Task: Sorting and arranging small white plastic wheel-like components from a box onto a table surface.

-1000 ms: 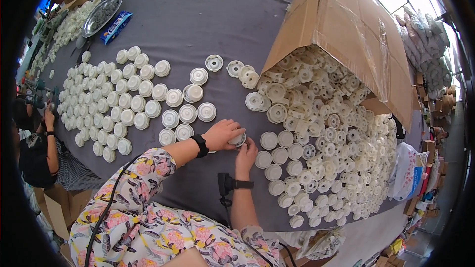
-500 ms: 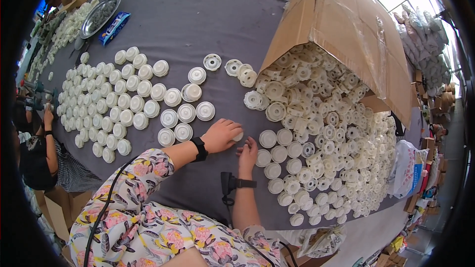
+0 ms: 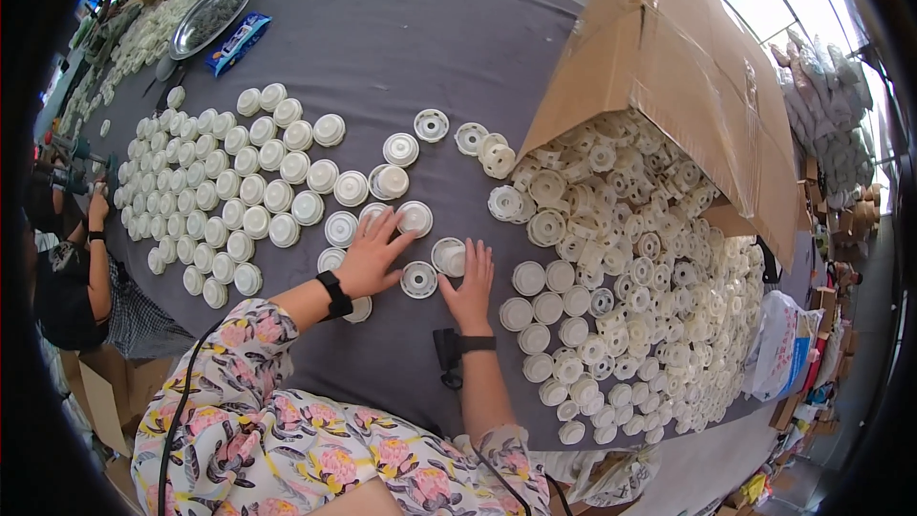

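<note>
Two flat, spread hands rest on the grey cloth table (image 3: pixel 497 57). One round white plastic cap (image 3: pixel 418 279) lies between them, gripped by neither: left hand (image 3: pixel 371 256) just left, right hand (image 3: pixel 470 285) just right, equally near. A blue rectangular packet (image 3: pixel 236 41) lies far left; a tipped brown cardboard box (image 3: pixel 669 86) far right.
</note>
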`<state>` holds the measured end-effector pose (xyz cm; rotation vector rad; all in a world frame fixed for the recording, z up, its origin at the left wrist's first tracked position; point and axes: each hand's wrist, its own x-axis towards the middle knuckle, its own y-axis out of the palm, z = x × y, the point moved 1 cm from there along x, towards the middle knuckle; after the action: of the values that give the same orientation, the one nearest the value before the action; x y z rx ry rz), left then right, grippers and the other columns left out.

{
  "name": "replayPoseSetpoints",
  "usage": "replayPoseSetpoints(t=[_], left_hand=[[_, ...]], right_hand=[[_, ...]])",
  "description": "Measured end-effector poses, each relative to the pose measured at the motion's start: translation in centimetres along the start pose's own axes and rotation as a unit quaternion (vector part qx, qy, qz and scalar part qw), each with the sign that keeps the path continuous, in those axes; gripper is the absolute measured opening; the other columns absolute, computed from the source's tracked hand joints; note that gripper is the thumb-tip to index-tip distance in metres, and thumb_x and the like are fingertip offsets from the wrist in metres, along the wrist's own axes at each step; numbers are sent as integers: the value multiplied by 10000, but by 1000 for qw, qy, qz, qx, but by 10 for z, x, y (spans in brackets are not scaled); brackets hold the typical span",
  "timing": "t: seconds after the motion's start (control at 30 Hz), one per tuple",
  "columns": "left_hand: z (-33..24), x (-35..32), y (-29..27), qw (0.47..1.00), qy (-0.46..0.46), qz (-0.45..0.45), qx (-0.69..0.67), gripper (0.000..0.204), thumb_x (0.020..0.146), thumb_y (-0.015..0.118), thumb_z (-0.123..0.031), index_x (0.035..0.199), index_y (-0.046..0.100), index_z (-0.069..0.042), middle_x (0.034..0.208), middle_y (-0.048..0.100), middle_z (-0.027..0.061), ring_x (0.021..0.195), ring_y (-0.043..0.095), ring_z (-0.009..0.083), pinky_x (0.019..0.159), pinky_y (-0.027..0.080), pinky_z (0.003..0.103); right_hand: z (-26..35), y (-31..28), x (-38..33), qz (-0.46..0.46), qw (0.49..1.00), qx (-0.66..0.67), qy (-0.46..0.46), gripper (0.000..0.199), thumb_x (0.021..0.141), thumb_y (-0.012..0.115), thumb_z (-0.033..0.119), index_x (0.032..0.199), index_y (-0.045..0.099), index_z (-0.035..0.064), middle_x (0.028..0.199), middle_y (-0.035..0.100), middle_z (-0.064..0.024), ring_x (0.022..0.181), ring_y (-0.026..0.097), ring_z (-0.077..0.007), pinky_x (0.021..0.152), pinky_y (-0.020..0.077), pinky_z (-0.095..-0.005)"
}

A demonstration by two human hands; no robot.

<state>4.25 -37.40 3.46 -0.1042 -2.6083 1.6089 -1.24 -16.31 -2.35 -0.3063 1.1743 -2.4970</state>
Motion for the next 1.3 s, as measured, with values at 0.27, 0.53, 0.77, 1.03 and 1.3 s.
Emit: replayPoseSetpoints(t=[0.27,0.53,0.77,1.03,1.3], left_hand=[[68,-33,-2,995,-85,18,53,726,765,700,-402,1392,404,-184,1506,224,169,1403,212,341,1111,123,599],[113,-24,-30,990,-137,22,25,784,721,734,-427,1388,409,-173,1514,222,158,1410,199,335,1104,93,622],[115,-3,-28,999,36,-15,-25,668,820,648,-280,1391,375,-65,1464,348,131,1387,278,308,1132,214,494],[116,6,-16,997,22,-3,76,526,848,603,-250,1325,461,-80,1413,410,125,1310,392,289,1121,258,443],[104,17,-27,997,41,-39,-45,565,800,654,-268,1309,474,-101,1400,402,183,1305,384,326,1106,247,501]], right_hand=[[37,43,71,73,992,-18,-102,867,732,745,315,1440,301,81,1456,332,-198,1380,256,-373,1119,197,-504],[93,104,128,85,978,-44,-187,866,754,722,339,1435,278,39,1419,362,-218,1372,262,-380,1109,193,-532],[91,98,120,67,971,225,-41,634,860,479,127,1438,255,-7,1461,307,-235,1381,260,-357,1125,183,-463],[86,87,80,101,991,83,-38,538,865,477,84,1379,357,-20,1392,408,-246,1346,302,-401,1107,238,-457],[93,91,83,103,959,255,70,584,855,557,137,1382,349,-9,1400,411,-210,1343,305,-395,1107,221,-466]])
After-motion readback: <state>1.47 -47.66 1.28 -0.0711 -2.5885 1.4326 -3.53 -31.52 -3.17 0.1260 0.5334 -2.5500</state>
